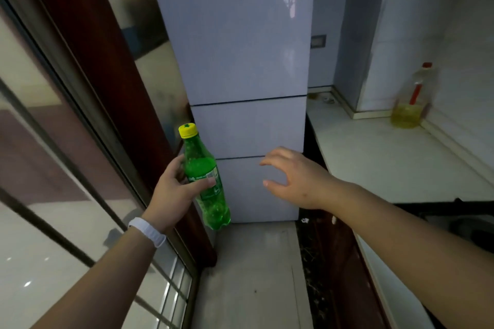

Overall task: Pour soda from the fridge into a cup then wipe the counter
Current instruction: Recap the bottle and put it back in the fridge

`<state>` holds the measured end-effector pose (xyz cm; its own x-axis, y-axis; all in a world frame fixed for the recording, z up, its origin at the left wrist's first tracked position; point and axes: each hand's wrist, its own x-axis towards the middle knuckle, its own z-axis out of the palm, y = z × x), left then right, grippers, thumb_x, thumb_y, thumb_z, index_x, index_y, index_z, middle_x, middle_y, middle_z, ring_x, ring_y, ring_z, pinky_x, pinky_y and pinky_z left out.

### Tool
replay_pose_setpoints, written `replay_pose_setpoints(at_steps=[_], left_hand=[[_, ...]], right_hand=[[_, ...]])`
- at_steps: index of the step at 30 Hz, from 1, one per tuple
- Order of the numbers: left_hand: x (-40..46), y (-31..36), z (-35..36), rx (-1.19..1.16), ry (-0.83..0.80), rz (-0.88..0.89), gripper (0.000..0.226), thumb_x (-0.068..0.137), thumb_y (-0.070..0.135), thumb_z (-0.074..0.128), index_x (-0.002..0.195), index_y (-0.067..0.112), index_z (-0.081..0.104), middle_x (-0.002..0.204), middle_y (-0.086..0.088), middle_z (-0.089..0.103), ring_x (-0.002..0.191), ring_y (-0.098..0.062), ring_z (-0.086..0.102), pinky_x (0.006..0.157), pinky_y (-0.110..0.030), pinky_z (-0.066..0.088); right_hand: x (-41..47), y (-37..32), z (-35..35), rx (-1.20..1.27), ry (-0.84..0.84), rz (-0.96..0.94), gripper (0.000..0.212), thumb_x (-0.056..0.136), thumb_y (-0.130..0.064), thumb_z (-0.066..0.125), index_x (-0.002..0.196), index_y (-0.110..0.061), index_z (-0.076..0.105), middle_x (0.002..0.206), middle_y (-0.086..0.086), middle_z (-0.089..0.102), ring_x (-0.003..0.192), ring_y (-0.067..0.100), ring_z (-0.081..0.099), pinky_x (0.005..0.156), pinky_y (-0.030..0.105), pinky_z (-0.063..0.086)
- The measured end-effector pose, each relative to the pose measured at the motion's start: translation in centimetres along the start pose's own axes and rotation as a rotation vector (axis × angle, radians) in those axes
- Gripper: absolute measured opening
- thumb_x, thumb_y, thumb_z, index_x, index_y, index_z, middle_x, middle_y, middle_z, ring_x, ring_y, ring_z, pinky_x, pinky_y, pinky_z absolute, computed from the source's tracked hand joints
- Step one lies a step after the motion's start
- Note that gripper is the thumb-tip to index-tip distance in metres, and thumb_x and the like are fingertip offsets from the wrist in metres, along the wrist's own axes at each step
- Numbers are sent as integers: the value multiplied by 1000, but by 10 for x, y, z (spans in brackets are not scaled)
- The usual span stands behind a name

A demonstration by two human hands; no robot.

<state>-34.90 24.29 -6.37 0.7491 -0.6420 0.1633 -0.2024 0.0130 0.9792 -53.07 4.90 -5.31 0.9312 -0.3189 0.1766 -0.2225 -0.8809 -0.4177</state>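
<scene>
1. Head view shows the first part of the job looking done: the bottle (204, 176) is out, and all three doors of the fridge (240, 61) are closed.
2. Left hand (176, 189) grips the bottle around its label, thumb across the front, holding it in the air in front of the fridge's lower doors, tilted with the cap leaning left.
3. Right hand (291, 176) holds nothing; its fingers are spread and loosely bent, hovering near the fridge front, apart from the bottle.
4. Still to come, I'd say: uncapping, pouring, and wiping the counter (387, 157). No cup or cloth is in sight.
5. Bottle looks like green clear plastic with a yellow cap screwed on, a green label round the middle, and droplets or bubbles showing through the wall. How full it is I can't tell.
</scene>
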Motion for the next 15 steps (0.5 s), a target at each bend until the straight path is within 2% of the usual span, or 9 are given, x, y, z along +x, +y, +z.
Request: replay_pose_setpoints(at_steps=[3, 9, 13, 15], left_hand=[[35, -3, -8, 17, 27, 6, 63, 72, -10, 77, 129, 7, 54, 113, -11, 69, 89, -7, 70, 73, -17, 56], [115, -22, -26, 42, 44, 45, 59, 72, -8, 78, 124, 8, 56, 107, -7, 70, 90, -13, 69, 70, -16, 54], [189, -34, -43, 76, 42, 82, 59, 73, -1, 81, 124, 14, 55, 107, -1, 70, 87, -2, 69, 72, -16, 56], [225, -35, -52, 83, 38, 104, 59, 72, 2, 82, 123, 16, 56, 107, 3, 70, 89, -1, 69, 76, -20, 56]], right_hand=[[39, 11, 3, 14, -2, -8, 46, 93, -45, 54, 134, -25, 50, 131, -10, 44, 121, 10, 43, 103, 37, 40], [131, 22, 10, -30, -3, -58, 46, 93, -45, 54, 135, -25, 50, 132, -10, 43, 121, 11, 43, 103, 36, 40], [203, 23, 12, -50, 19, -57, 48, 93, -45, 52, 136, -24, 49, 133, -10, 43, 122, 11, 42, 104, 35, 39], [238, 23, 14, -69, 10, -50, 48, 94, -43, 53, 138, -24, 48, 136, -8, 42, 124, 11, 40, 106, 35, 37]])
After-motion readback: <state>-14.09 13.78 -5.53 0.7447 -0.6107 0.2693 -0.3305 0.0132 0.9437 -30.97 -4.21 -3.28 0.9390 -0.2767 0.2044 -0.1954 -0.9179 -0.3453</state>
